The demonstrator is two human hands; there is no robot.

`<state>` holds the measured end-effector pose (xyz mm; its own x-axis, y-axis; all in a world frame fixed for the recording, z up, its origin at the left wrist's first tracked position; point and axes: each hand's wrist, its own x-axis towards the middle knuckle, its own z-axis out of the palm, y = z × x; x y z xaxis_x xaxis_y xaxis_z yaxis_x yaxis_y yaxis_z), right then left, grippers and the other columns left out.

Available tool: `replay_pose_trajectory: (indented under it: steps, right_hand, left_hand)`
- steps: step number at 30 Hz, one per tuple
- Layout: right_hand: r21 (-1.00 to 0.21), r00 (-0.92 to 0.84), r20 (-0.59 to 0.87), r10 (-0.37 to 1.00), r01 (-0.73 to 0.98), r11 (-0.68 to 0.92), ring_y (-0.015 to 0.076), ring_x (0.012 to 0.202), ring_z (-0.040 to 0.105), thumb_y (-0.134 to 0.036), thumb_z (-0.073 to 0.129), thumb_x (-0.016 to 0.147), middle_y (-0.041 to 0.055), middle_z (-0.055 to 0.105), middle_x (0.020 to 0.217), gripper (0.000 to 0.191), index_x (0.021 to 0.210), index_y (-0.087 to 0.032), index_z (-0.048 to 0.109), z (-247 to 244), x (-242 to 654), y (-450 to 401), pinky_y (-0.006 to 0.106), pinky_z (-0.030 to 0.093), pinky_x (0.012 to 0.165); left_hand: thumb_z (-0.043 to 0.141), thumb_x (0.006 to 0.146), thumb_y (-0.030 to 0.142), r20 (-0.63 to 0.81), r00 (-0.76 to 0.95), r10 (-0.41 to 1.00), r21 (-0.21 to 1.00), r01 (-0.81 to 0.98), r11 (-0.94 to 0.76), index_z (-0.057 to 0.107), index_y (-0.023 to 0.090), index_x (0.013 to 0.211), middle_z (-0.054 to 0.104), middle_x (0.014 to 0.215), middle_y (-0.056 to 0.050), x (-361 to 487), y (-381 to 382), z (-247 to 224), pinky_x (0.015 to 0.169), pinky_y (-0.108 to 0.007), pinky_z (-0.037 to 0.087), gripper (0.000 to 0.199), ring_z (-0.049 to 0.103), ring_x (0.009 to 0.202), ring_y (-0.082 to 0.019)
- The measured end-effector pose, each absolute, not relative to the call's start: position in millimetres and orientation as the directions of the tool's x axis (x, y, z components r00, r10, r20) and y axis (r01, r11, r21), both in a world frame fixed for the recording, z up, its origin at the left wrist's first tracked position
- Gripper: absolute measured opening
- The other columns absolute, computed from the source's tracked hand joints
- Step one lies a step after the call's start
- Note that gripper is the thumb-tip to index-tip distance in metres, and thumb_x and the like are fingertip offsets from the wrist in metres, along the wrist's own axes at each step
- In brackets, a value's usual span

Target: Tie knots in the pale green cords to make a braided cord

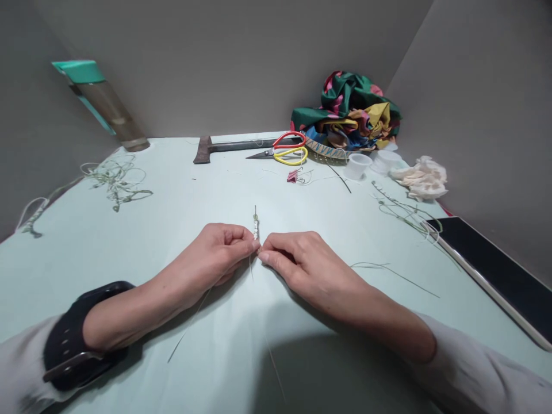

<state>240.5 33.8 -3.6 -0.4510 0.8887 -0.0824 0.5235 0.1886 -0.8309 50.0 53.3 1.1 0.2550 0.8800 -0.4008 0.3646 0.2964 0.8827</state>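
Note:
A short white-and-green knotted cord (256, 229) stands up between my hands near the middle of the table, with a thin tip at its top. My left hand (224, 250) pinches its lower end between thumb and forefinger. Right beside it, the thumb and forefinger of my right hand (297, 259) are pressed together on the cord's strands, whose gripped part is hidden. Thin loose strands (190, 330) trail toward me under the left hand. Green strands (379, 266) run out past the right hand.
Behind lie a hammer-like tool (241, 146), scissors (287, 154), a pink clip (293, 176) and a basket (323, 150) with colourful cloth (353, 98). A bottle (107, 112) and tangled cords (118, 181) are left. Small cups (357, 167), crumpled tissue (422, 178) and a phone-like slab (491, 276) lie right.

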Motion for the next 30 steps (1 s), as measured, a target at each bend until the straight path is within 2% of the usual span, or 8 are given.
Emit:
replay_pose_trajectory:
  steps: [10, 15, 17, 20, 22, 24, 27, 30]
  right_hand:
    - [-0.762, -0.445, -0.098, 0.890, 0.609, 0.220, 0.0138, 0.066, 0.039, -0.008, 0.057, 0.105, -0.0061, 0.047, 0.066, 0.042, 0.069, -0.023, 0.041, -3.1, 238.5, 36.5, 0.034, 0.027, 0.068]
    - [-0.745, -0.466, -0.112, 0.878, 0.624, 0.236, 0.0134, 0.064, 0.038, -0.009, 0.057, 0.105, -0.0070, 0.042, 0.064, 0.045, 0.068, -0.023, 0.037, -1.1, 237.2, 37.4, 0.034, 0.027, 0.067]
    - [-0.737, -0.478, -0.113, 0.871, 0.628, 0.249, 0.0137, 0.065, 0.040, -0.011, 0.057, 0.106, -0.0066, 0.045, 0.065, 0.042, 0.070, -0.024, 0.040, -1.4, 238.7, 37.6, 0.033, 0.028, 0.068]
    - [-0.720, -0.489, -0.098, 0.867, 0.636, 0.277, 0.0149, 0.072, 0.048, -0.015, 0.056, 0.109, -0.0042, 0.056, 0.073, 0.035, 0.075, -0.023, 0.048, -2.7, 242.3, 37.5, 0.032, 0.033, 0.073]
    - [-0.703, -0.491, -0.081, 0.867, 0.645, 0.299, 0.0167, 0.081, 0.055, -0.017, 0.056, 0.109, -0.0008, 0.065, 0.083, 0.030, 0.080, -0.022, 0.055, -3.3, 244.3, 37.4, 0.032, 0.036, 0.078]
    - [-0.683, -0.492, -0.067, 0.868, 0.657, 0.319, 0.0191, 0.089, 0.060, -0.017, 0.056, 0.109, 0.0029, 0.071, 0.092, 0.025, 0.085, -0.021, 0.062, -3.4, 245.1, 37.6, 0.033, 0.038, 0.083]
    - [-0.654, -0.497, -0.059, 0.866, 0.675, 0.343, 0.0215, 0.092, 0.062, -0.017, 0.054, 0.109, 0.0061, 0.073, 0.094, 0.023, 0.089, -0.020, 0.066, -3.0, 244.3, 38.3, 0.035, 0.039, 0.084]
    - [-0.631, -0.505, -0.053, 0.862, 0.686, 0.363, 0.0222, 0.094, 0.063, -0.017, 0.055, 0.109, 0.0070, 0.074, 0.096, 0.022, 0.091, -0.020, 0.067, -2.6, 243.1, 38.6, 0.035, 0.040, 0.086]
  left_hand:
    - [0.074, 0.070, 0.049, -0.373, 0.257, 0.892, 0.869, 0.434, 0.238, 0.066, 0.020, 0.068, 0.038, 0.048, 0.010, 44.4, 54.4, -5.1, 0.040, -0.022, 0.014, 0.030, 0.024, 0.044, -0.006]
    - [0.076, 0.094, 0.036, -0.373, 0.281, 0.884, 0.855, 0.474, 0.210, 0.065, 0.018, 0.075, 0.039, 0.053, 0.012, 41.3, 56.3, -9.5, 0.040, -0.020, 0.015, 0.029, 0.022, 0.044, -0.006]
    - [0.074, 0.105, 0.034, -0.380, 0.288, 0.879, 0.850, 0.483, 0.210, 0.065, 0.018, 0.079, 0.041, 0.056, 0.012, 40.6, 56.7, -9.5, 0.041, -0.020, 0.018, 0.032, 0.026, 0.044, -0.006]
    - [0.069, 0.111, 0.038, -0.376, 0.300, 0.876, 0.853, 0.482, 0.201, 0.065, 0.018, 0.083, 0.041, 0.057, 0.012, 39.6, 55.1, -6.3, 0.044, -0.021, 0.025, 0.035, 0.031, 0.045, -0.008]
    - [0.067, 0.112, 0.041, -0.360, 0.305, 0.881, 0.857, 0.482, 0.184, 0.065, 0.018, 0.085, 0.041, 0.058, 0.011, 38.5, 51.7, -2.6, 0.046, -0.022, 0.027, 0.035, 0.033, 0.047, -0.009]
    - [0.065, 0.109, 0.043, -0.337, 0.311, 0.889, 0.859, 0.488, 0.156, 0.067, 0.018, 0.088, 0.049, 0.063, 0.009, 36.3, 46.6, 1.2, 0.048, -0.023, 0.029, 0.033, 0.036, 0.049, -0.009]
    - [0.063, 0.101, 0.049, -0.305, 0.310, 0.900, 0.845, 0.523, 0.106, 0.071, 0.018, 0.089, 0.060, 0.070, 0.003, 29.5, 36.9, 4.4, 0.049, -0.026, 0.033, 0.035, 0.042, 0.049, -0.010]
    - [0.059, 0.095, 0.060, -0.283, 0.291, 0.914, 0.807, 0.587, 0.063, 0.073, 0.019, 0.088, 0.063, 0.066, 0.000, 19.1, 25.9, 4.1, 0.053, -0.030, 0.040, 0.044, 0.050, 0.051, -0.014]
